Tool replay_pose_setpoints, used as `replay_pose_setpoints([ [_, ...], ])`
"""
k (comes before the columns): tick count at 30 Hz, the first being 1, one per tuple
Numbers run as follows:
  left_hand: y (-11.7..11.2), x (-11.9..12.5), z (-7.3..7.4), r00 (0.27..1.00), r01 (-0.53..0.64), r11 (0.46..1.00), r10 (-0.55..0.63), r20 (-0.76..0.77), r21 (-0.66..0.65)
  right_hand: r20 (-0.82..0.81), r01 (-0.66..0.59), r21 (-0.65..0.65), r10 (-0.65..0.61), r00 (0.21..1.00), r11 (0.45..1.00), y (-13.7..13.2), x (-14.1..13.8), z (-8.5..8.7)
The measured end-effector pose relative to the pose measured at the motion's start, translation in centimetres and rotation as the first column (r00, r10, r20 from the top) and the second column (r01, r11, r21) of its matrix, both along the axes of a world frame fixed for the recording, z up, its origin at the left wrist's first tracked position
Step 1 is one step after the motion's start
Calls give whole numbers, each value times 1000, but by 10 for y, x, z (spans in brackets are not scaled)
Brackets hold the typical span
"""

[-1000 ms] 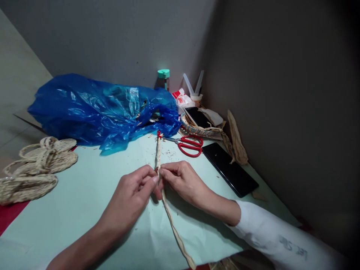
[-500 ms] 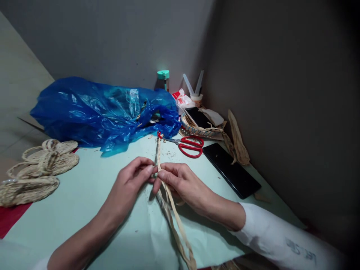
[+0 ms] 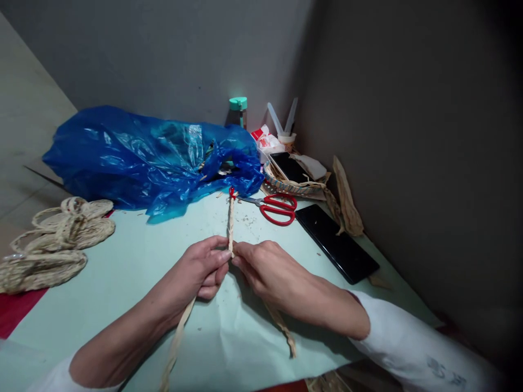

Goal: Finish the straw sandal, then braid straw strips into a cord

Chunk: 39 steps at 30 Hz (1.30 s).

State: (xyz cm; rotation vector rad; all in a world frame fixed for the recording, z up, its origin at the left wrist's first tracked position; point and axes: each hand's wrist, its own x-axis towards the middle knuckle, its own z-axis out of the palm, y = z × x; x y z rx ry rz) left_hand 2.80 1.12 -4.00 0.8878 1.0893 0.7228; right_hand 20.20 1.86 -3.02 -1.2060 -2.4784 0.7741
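Observation:
A narrow braid of pale dried plant strips [image 3: 231, 223] runs from a red tie [image 3: 232, 193] at its far end toward me. My left hand [image 3: 207, 267] pinches the near end of the braid between thumb and forefinger, and one loose strip [image 3: 180, 335] hangs below it. Pressed close on the other side, my right hand [image 3: 272, 275] has its fingers closed at the same spot. Another strip [image 3: 284, 329] comes out beneath the right hand. Red-handled scissors [image 3: 278, 209] lie just beyond, their blades reaching toward the tied end.
A large blue plastic bag [image 3: 134, 158] fills the back left. Woven straw sandals [image 3: 61, 239] lie at the left edge. On the right are a black phone [image 3: 337, 242], a basket [image 3: 292, 186] holding another phone, and dried husks [image 3: 345, 198]. A teal-capped bottle [image 3: 238, 111] stands behind.
The strips hung together below my hands; now one falls to the left and another to the right. My left fingers have closed on the braid's end, and my right hand has turned over.

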Motion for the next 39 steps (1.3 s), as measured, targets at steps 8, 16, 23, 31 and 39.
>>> replay_pose_setpoints([
  [8, 1, 2, 9, 948, -6, 989, 52, -313, 146, 210, 65, 146, -95, 973, 987, -3, 3, 17],
  [16, -6, 2, 1, 985, -111, 990, 122, -122, 90, 250, -252, 270, 185, 951, 929, -15, -3, 4],
  [23, -9, -1, 6, 990, -141, 989, 141, 21, 49, -44, -102, 290, 119, 992, 952, -9, 0, 8],
  [31, -9, 0, 3, 996, -90, 992, 92, -15, 88, -442, -80, -334, -82, 893, 939, 9, -2, -4],
  [39, -16, 5, 7, 994, 21, 978, 2, -111, 208, -441, -51, -282, -82, 894, 958, 8, -5, -13],
])
